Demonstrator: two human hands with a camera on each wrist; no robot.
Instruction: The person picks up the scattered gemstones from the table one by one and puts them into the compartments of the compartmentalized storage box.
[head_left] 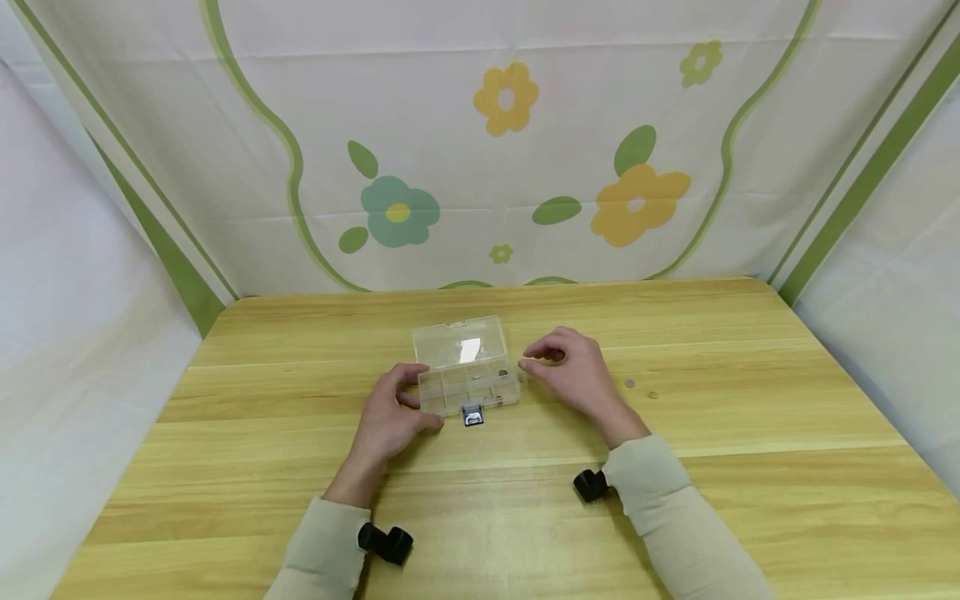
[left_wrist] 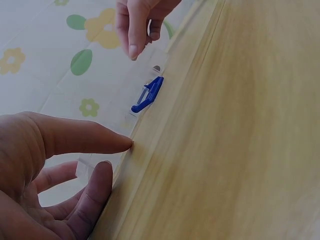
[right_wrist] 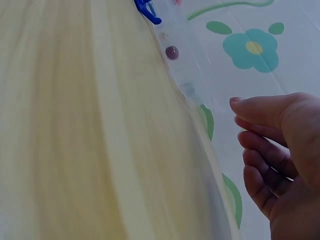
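While the left hand (head_left: pixel 390 417) steadies the open box (head_left: pixel 467 375) mid-bench (head_left: pixel 750 433), fingers pinching its left end, the right hand (head_left: pixel 577 371) hovers beside it, loosely curled, gripping nothing visible.

A pale wooden tabletop (head_left: pixel 750 500) with lengthwise grain stands against a white curtain (head_left: pixel 525 167) printed with yellow and teal flowers, green leaves and stripes. Plain white cloth (head_left: pixel 60 333) flanks both side edges.
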